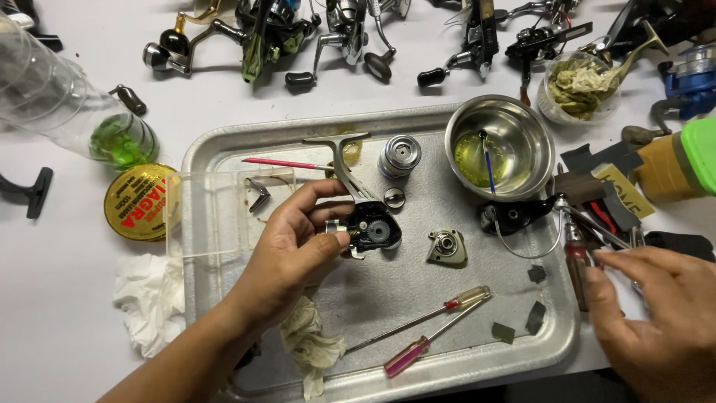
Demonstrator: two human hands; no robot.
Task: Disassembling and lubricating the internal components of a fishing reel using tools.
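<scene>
The left hand point(294, 246) comes in from the lower left, forearm angled up across the corner of the metal tray point(418, 373). Its fingers curl narrowly round an opened fishing reel body point(369, 224) — thumb pressed on the near side, index finger arched over the top — and hold it just above the tray's middle. The reel's black housing lies open, with a grey gear showing inside, and its silver foot sticks up and away from the hand.

The right hand point(656, 313) lies at the lower right, just off the tray's edge, palm down with the fingers stretched loosely forward. The fingertips reach a wooden-handled tool point(576, 261) lying among other tools there; whether they grip it or only touch it cannot be told. The wrist and part of the palm are cut off by the frame.

On the tray lie a silver spool point(400, 154), a grey side plate point(447, 246), two screwdrivers point(425, 328) with clear coloured handles, a crumpled rag point(309, 343) partly under the left wrist, and a steel bowl point(500, 145) holding yellowish liquid and a small brush. A clear plastic lid point(216, 213) overlaps the tray's left rim — small parts show blurrily through it. Left of it sits a round yellow tin point(138, 201), and more reels point(298, 33) line the top, several cut off.
</scene>
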